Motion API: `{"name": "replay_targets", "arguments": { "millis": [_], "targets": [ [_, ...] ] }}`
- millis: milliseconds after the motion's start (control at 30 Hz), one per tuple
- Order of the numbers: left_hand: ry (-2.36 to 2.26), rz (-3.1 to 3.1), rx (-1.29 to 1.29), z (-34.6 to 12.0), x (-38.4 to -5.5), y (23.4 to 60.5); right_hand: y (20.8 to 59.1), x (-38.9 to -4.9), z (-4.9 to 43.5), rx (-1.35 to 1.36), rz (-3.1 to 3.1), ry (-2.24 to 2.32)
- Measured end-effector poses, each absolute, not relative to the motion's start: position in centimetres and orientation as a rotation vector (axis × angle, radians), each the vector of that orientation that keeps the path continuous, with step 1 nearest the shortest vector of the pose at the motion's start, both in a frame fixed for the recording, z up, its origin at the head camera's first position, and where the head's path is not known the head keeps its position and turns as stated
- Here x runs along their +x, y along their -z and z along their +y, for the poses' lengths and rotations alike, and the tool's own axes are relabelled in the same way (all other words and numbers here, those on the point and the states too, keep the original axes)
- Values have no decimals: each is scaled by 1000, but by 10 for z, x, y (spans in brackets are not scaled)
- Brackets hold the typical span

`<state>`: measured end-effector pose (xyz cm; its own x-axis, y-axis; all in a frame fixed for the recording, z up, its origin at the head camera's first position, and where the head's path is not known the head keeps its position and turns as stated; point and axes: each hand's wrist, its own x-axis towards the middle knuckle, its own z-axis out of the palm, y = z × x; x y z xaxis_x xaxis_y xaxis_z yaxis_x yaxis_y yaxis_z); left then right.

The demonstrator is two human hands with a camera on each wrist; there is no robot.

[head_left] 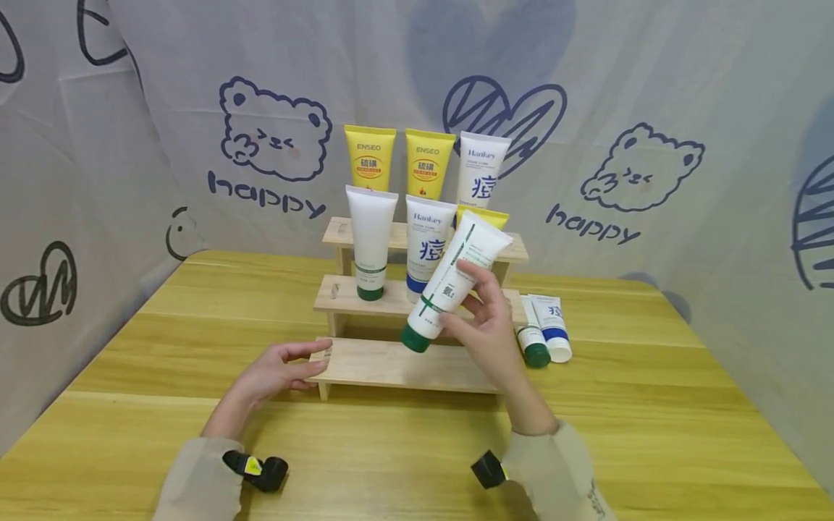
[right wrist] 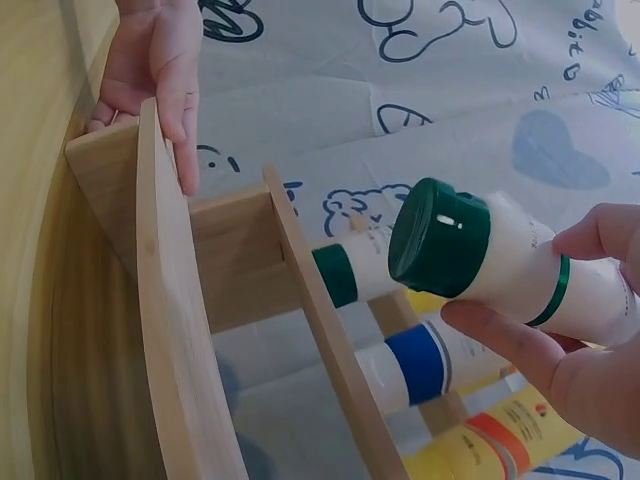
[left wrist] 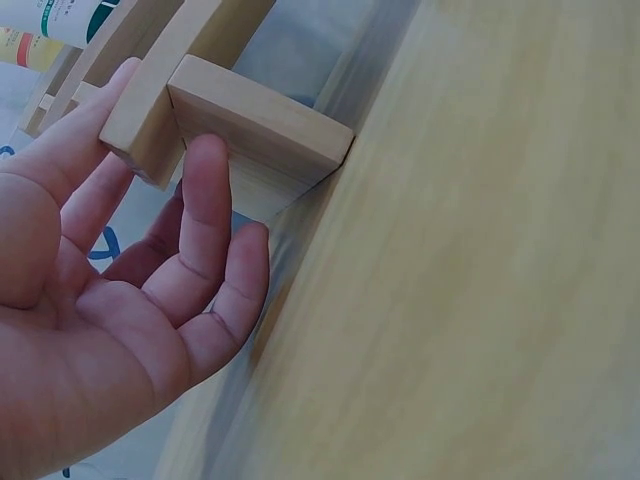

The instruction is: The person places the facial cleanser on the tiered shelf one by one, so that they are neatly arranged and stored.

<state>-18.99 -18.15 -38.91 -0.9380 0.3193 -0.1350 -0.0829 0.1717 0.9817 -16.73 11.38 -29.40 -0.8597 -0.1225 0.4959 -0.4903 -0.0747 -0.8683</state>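
My right hand (head_left: 485,325) grips a white squeeze tube with a green cap (head_left: 449,286), tilted cap-down in front of the stepped wooden rack (head_left: 404,365). In the right wrist view, thumb and fingers close around the body of that tube (right wrist: 520,260). My left hand (head_left: 276,369) holds the left end of the rack's lowest step; the left wrist view has its thumb and fingers about the board end (left wrist: 150,130). On the middle step stand a white green-capped tube (head_left: 371,239), a white-and-blue tube (head_left: 426,235) and a yellow tube (head_left: 491,215), partly hidden behind the held one.
Two yellow tubes (head_left: 369,155) and a white-and-blue tube (head_left: 482,166) stand on the top step. Right of the rack, a green-capped tube (head_left: 534,344) and a blue-banded tube (head_left: 554,329) lie on the wooden table (head_left: 625,405). A printed cloth (head_left: 384,58) hangs behind.
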Motion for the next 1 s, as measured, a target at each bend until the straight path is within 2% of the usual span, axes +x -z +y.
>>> {"name": "replay_targets", "arguments": {
  "millis": [200,633,1000],
  "targets": [
    [-1822,2146,230,-181,-190,390,299,-173,96,773,-1914,-1946],
    [-1801,2154,220,-181,-189,388,313,-179,71,802,-1941,-1903],
    [-1786,2166,224,-182,-189,386,338,-181,50,913,-2101,-1563]
  ]
}}
